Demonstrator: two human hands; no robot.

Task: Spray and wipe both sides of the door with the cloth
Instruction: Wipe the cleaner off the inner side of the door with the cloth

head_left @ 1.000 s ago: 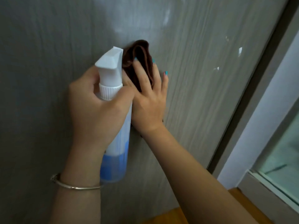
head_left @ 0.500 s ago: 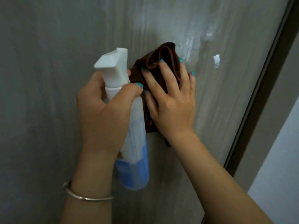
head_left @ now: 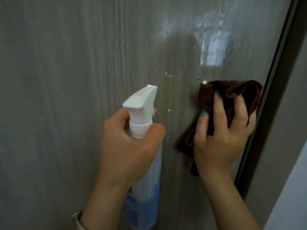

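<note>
**Wiping the sprayed door face near its edge**

The right hand (head_left: 222, 135) presses a bunched brown cloth (head_left: 232, 97) flat against the grey door (head_left: 66, 80), close to its right edge, placed to catch the wet sheen (head_left: 212, 47) and white flecks above it. The left hand (head_left: 131, 143) is wrapped around the neck of the spray bottle (head_left: 142, 163), nozzle aimed at the door, likely kept ready for another spray. The bottle's lower part shows blue, seemingly liquid.

Your right hand (head_left: 222, 138) presses the brown cloth (head_left: 232, 97) against the door (head_left: 66, 80) at frame right; your left hand (head_left: 129, 146) grips the spray bottle (head_left: 142, 188).
</note>
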